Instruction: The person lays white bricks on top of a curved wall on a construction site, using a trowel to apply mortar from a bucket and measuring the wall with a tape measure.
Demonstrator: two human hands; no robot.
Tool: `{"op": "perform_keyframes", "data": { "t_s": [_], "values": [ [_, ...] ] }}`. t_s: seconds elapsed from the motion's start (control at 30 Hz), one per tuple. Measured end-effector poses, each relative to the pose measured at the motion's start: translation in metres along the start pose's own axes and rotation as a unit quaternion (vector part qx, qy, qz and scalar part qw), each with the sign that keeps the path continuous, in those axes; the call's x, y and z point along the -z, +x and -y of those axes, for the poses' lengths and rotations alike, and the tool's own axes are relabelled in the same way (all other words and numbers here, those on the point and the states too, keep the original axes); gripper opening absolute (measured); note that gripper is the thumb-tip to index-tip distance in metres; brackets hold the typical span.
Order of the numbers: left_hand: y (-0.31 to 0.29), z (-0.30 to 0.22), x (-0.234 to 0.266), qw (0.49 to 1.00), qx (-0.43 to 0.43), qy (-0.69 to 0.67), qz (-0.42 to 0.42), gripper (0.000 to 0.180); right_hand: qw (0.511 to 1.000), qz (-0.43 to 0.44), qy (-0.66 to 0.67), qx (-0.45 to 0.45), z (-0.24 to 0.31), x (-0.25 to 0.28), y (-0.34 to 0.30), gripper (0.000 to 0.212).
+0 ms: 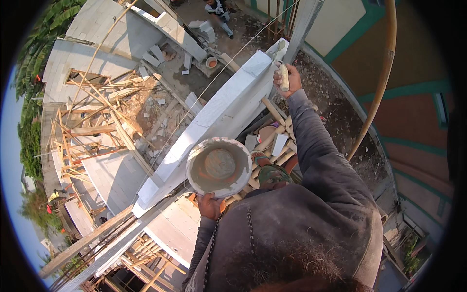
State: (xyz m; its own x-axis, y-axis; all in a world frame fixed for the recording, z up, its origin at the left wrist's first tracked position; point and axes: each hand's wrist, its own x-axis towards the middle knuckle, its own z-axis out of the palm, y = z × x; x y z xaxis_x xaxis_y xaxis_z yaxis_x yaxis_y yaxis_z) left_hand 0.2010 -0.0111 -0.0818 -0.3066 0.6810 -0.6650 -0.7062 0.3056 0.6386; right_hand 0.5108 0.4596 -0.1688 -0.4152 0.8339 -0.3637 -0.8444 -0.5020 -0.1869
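Note:
My left hand [210,206] is closed on the near rim of a round bucket [192,169]. Grey mortar [219,163] lies in its bottom and smears its walls. The bucket is beside a wall of white blocks [194,127], overlapping its edge from this angle; whether it rests on anything is hidden. With my arm stretched forward, my right hand [294,81] grips the pale handle of a trowel [284,78] at the wall's far end. The trowel's blade is mostly hidden. Wet grey mortar [278,48] shows on the wall end there, next to an upright grey column [302,29].
A taut string [204,92] runs along the wall. Under me are bamboo poles [268,138] and my sandalled foot [261,158]. Left and below lie scattered timbers [116,131] and rubble. A person [219,13] is on the ground beyond. A curved bamboo pole [382,82] rises at right.

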Motion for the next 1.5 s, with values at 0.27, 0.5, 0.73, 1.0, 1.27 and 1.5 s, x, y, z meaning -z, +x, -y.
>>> {"op": "perform_keyframes", "data": {
  "t_s": [0.27,0.5,0.73,1.0,1.27,1.5],
  "values": [
    [0.008,0.008,0.012,0.999,-0.017,0.049,0.005,0.059,0.998,0.031,0.0,-0.053,0.0,0.022,-0.03,0.043],
    [0.01,0.003,0.006,0.998,0.002,0.062,0.019,0.058,0.996,0.043,-0.005,-0.084,0.008,0.024,-0.033,0.046],
    [0.014,0.005,-0.001,0.998,0.0,0.059,0.02,0.054,0.992,0.029,-0.054,-0.108,0.018,0.026,-0.042,0.045],
    [0.013,0.01,-0.003,0.999,-0.002,0.043,0.014,0.058,0.95,-0.056,-0.297,-0.072,0.019,-0.002,-0.071,0.04],
    [0.015,0.011,-0.008,1.0,0.014,0.018,0.013,0.067,0.959,-0.085,-0.263,-0.058,0.035,-0.029,-0.05,0.036],
    [0.018,0.033,0.022,0.969,-0.085,0.228,0.03,0.06,0.443,-0.123,-0.875,0.15,0.038,-0.017,-0.043,0.041]
  ]
}}
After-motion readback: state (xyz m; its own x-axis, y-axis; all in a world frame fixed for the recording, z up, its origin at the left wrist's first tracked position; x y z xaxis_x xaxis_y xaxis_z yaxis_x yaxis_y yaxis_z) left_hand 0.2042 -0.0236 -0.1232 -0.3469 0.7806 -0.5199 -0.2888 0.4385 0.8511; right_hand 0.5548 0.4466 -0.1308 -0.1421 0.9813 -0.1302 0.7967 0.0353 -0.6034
